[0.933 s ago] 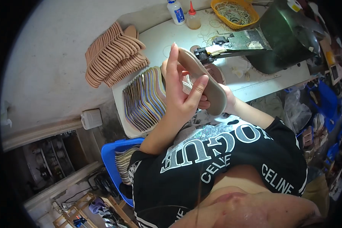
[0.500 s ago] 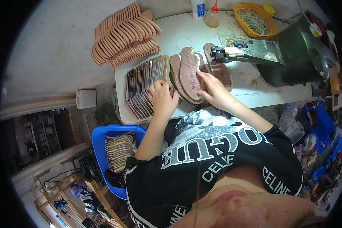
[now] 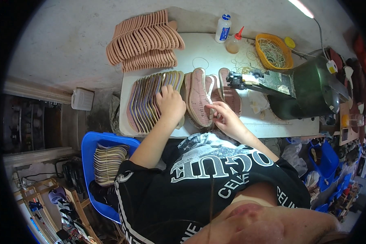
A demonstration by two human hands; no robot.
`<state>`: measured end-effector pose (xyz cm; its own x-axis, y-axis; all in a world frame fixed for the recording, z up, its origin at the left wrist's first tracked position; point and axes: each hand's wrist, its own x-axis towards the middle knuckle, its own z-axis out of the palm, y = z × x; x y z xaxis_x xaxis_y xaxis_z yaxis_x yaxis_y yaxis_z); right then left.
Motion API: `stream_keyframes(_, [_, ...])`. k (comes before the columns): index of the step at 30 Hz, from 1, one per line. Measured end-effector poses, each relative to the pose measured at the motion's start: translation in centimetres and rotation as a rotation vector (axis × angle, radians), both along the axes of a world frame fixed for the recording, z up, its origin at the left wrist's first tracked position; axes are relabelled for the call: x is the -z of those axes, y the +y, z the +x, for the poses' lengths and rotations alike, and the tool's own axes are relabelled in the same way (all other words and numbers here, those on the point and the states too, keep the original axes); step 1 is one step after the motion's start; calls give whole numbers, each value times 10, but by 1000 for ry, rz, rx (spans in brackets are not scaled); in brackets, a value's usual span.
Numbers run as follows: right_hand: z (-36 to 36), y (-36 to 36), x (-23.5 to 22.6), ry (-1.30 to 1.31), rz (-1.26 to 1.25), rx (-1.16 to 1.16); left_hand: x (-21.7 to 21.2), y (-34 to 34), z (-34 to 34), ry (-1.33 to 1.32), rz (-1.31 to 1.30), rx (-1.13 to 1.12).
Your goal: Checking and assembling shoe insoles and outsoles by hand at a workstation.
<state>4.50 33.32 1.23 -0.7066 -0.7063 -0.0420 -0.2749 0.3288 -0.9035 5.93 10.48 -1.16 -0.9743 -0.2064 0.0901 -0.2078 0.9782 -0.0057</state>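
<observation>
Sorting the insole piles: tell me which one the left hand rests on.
The left hand rests on the fanned row with coloured edges on the table, not the plain tan stacks behind it.

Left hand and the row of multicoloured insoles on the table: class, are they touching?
Touching. The head view shows the left hand lying flat on the row of insoles, fingers spread over their upper edges with no gap visible.
</observation>
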Motion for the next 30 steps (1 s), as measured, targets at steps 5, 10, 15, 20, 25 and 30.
stream_keyframes(5, [0, 4, 5, 287, 70, 0, -23, -21, -16, -89, 36, 58])
stream_keyframes(10, [-8, 11, 0, 105, -105, 58, -43, -22, -14, 296, 637, 123])
stream_keyframes(15, [-9, -4, -37, -432, -715, -52, -99, 58, 5, 321, 1157, 328])
stream_keyframes(20, [-20, 14, -45, -462, -688, 150, -104, 74, -7, 336, 1672, 365])
stream_keyframes(25, [-19, 35, -57, -534, -688, 127, -109, 71, -21, 406, 1375, 226])
stream_keyframes(30, [-38, 48, -35, -1073, -1009, -69, -105, 86, -28, -19, 2020, 284])
